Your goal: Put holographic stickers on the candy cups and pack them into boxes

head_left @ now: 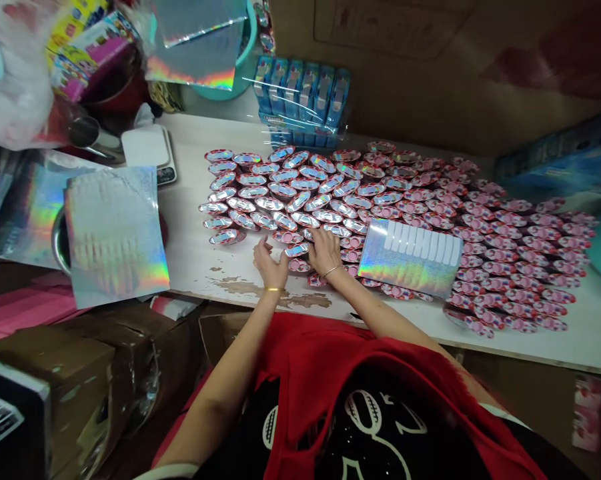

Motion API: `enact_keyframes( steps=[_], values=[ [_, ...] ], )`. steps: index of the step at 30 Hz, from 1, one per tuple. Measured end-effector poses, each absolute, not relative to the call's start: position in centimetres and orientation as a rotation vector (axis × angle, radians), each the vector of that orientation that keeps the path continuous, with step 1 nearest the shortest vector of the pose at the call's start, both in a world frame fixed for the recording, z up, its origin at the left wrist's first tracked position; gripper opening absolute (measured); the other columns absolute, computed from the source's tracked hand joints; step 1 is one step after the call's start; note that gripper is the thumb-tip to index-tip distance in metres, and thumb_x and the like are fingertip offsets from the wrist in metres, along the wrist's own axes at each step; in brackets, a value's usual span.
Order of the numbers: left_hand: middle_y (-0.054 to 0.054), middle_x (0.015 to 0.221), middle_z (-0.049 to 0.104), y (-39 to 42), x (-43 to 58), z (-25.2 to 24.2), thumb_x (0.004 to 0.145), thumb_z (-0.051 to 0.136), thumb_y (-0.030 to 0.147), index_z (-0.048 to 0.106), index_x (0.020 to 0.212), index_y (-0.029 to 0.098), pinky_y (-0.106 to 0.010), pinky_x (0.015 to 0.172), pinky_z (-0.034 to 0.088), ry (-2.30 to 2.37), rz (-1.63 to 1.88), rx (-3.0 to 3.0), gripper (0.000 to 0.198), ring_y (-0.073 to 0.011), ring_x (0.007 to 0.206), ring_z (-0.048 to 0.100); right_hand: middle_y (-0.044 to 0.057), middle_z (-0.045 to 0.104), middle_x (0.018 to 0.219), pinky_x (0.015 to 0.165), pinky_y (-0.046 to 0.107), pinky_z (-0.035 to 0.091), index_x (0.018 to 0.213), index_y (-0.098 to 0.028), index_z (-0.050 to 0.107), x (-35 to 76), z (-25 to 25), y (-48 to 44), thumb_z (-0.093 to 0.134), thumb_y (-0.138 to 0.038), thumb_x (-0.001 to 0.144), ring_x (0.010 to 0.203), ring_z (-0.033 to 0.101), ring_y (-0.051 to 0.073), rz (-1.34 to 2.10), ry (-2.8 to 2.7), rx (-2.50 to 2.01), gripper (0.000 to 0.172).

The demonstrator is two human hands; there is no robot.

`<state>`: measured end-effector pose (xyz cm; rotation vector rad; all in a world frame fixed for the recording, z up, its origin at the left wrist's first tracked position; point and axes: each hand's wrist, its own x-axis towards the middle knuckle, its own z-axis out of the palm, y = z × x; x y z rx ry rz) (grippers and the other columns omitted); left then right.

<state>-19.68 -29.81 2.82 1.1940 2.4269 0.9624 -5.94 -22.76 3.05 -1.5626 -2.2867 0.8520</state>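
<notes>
Head view: your left hand (270, 268) sat half-curled at the table's (185, 263) front edge, fingers loosely bent; couldn't tell whether they gripped. Your right hand (326, 252) lay over the packs, fingers bent down, hold unclear. Between them was a small oval pack (296, 250), shiny silver strip on top, red rim. A holographic sticker sheet (403, 270) with white strips lay just right, covering several packs. Beyond, tight rows: silver-topped packs (283, 189) leftward, pink-topped packs (520, 280) rightward, print too small to read. Farther: white scale (147, 147), blue boxes (300, 100) in clear wrap, lettering illegible, then a teal basin (220, 92).
</notes>
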Motion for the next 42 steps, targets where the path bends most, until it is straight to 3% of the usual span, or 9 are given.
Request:
enact_keyframes(
  steps=[6,11,17,24,29,31,36,39,42],
  values=[
    [-0.003,0.09,0.054,-30.5,-21.3,6.2,0.078,0.066,0.033,0.057,0.088,0.02,-0.03,0.08,0.043,2.085,1.219,1.195,0.018,-0.0167,0.087,0.052,0.005,0.063,0.088,0.081,0.032,0.042,0.093,-0.02,0.064,-7.1,2.9,-22.7,0.052,-0.062,0.085,0.086,0.054,0.02,1.279,-1.698,-1.46,0.044],
    [-0.001,0.082,0.054,-29.2,-22.5,5.2,0.077,0.065,0.03,0.057,0.076,0.019,-0.029,0.079,0.044,2.09,1.19,0.995,0.014,-0.0144,0.078,0.052,-0.002,0.051,0.064,0.065,0.027,0.037,0.068,-0.021,0.054,-8.5,2.4,-22.3,0.049,-0.052,0.088,0.064,0.045,0.014,1.484,-1.621,-1.402,0.038],
    [-0.002,0.087,0.056,-26.7,-23.6,2.8,0.075,0.065,0.024,0.058,0.073,0.02,-0.038,0.092,0.043,2.327,0.909,1.081,0.008,-0.019,0.09,0.054,0.006,0.065,0.088,0.084,0.035,0.03,0.082,-0.02,0.062,-8.9,3.3,-21.6,0.045,-0.032,0.094,0.091,0.052,0.022,0.947,-2.175,-1.599,0.024],
    [-0.009,0.103,0.057,-25.9,-22.8,2.1,0.076,0.063,0.024,0.059,0.078,0.02,-0.048,0.094,0.039,2.452,0.623,1.168,0.006,-0.0295,0.108,0.053,0.014,0.064,0.105,0.089,0.039,0.029,0.105,-0.016,0.061,-9.7,2.2,-21.3,0.04,-0.029,0.096,0.102,0.049,0.028,0.847,-2.397,-1.636,0.026],
    [-0.015,0.118,0.055,-25.9,-23.0,2.8,0.073,0.067,0.025,0.051,0.118,0.018,-0.049,0.094,0.039,2.538,0.65,1.098,0.049,-0.0337,0.113,0.051,0.016,0.058,0.124,0.094,0.038,0.03,0.143,-0.012,0.037,-9.0,2.6,-21.3,0.038,-0.017,0.092,0.112,0.046,0.027,0.867,-2.376,-1.61,0.051],
    [-0.017,0.122,0.054,-24.9,-21.9,3.2,0.076,0.064,0.026,0.047,0.126,0.017,-0.049,0.097,0.036,2.523,0.696,1.228,0.054,-0.0341,0.118,0.048,0.014,0.055,0.129,0.096,0.036,0.031,0.144,-0.016,0.037,-7.3,3.3,-21.1,0.036,-0.016,0.092,0.114,0.045,0.025,0.84,-2.399,-1.512,0.052],
    [-0.012,0.123,0.06,-18.9,-12.9,3.5,0.091,0.047,0.032,0.054,0.124,0.02,-0.042,0.099,0.035,1.872,0.639,1.866,0.036,-0.0276,0.117,0.05,0.015,0.052,0.129,0.099,0.036,0.033,0.135,-0.017,0.048,1.7,4.9,-19.2,0.033,-0.029,0.096,0.119,0.043,0.025,0.575,-2.108,-1.69,0.043],
    [-0.012,0.136,0.054,-15.2,-6.6,3.1,0.089,0.052,0.029,0.052,0.13,0.021,-0.046,0.101,0.032,1.614,0.455,2.127,0.042,-0.0294,0.127,0.043,0.016,0.052,0.125,0.097,0.039,0.034,0.13,-0.017,0.051,8.2,4.9,-17.4,0.033,-0.033,0.096,0.118,0.044,0.027,0.423,-1.917,-1.839,0.042],
    [-0.013,0.133,0.055,-13.6,-3.5,2.1,0.085,0.058,0.022,0.062,0.113,0.019,-0.047,0.101,0.031,1.535,0.298,2.261,0.029,-0.0312,0.129,0.041,0.016,0.053,0.124,0.095,0.04,0.035,0.127,-0.018,0.054,12.5,3.7,-15.9,0.037,-0.036,0.095,0.117,0.044,0.028,0.389,-1.898,-1.896,0.041]
  ],
)
